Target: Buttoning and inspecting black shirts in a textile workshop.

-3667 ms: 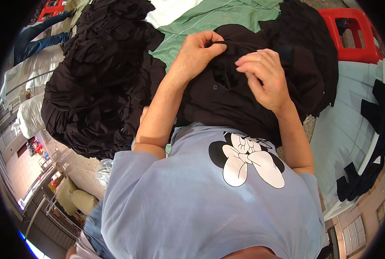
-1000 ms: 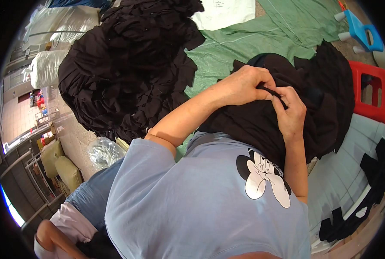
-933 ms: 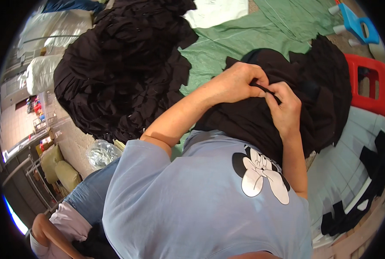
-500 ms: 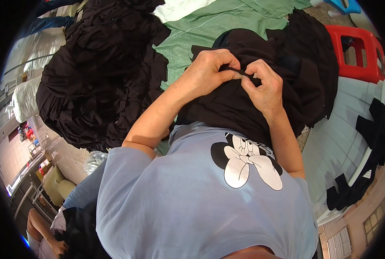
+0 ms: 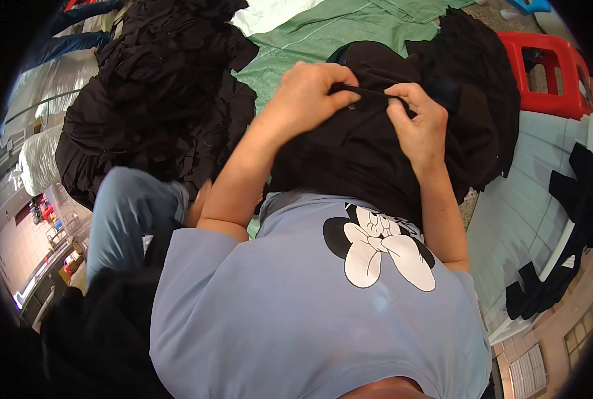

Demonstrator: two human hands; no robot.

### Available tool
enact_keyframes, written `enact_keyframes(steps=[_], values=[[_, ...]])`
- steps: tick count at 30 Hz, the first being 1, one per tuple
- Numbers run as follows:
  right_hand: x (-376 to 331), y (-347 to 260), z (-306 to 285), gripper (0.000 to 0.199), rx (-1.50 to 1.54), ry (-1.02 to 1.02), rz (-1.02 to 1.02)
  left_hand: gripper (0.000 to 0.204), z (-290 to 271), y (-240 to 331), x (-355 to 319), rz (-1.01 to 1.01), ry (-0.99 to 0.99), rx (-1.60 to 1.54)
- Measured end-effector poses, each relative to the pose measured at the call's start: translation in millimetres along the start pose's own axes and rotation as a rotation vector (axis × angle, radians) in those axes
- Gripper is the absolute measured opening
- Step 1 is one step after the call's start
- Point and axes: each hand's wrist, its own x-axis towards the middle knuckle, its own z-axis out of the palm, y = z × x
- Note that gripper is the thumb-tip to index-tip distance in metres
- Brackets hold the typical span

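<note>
A black garment lies bunched on my lap over a green sheet. My left hand pinches a thin black strip of the garment's edge at its left end. My right hand pinches the same strip at its right end, so the strip is stretched straight between the two hands. My light blue shirt with a cartoon print fills the lower part of the view.
A big heap of black fabric pieces lies to the left. A red plastic stool stands at the upper right. Black cut pieces lie on a pale surface at the right. Another person's blue-trousered knee is at the left.
The view has swung and the garment sits more centred. My hands have drawn apart a little, pulling the black strip taut between them. The other person's knee has come further into view.
</note>
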Motion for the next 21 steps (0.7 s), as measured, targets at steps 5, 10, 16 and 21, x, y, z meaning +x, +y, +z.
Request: enact_keyframes(steps=[5, 10, 16, 21], values=[[6.4, 0.8, -0.5, 0.014, -0.258, -0.058, 0.029, 0.012, -6.3, -26.8, 0.7, -0.064, -0.091, -0.446], [5.1, 0.1, 7.9, 0.007, -0.459, -0.047, -0.268, 0.011, 3.3, -30.0, 3.5, -0.237, -0.057, -0.981], [4.8, -1.7, 10.2, 0.011, -0.5, -0.154, -0.183, 0.007, 27.0, -32.2, 15.4, -0.296, 0.249, -1.264], [3.4, -15.1, 0.1, 0.041, -0.306, 0.006, -0.512, 0.005, 29.9, -29.7, 17.2, -0.382, 0.256, -1.201]])
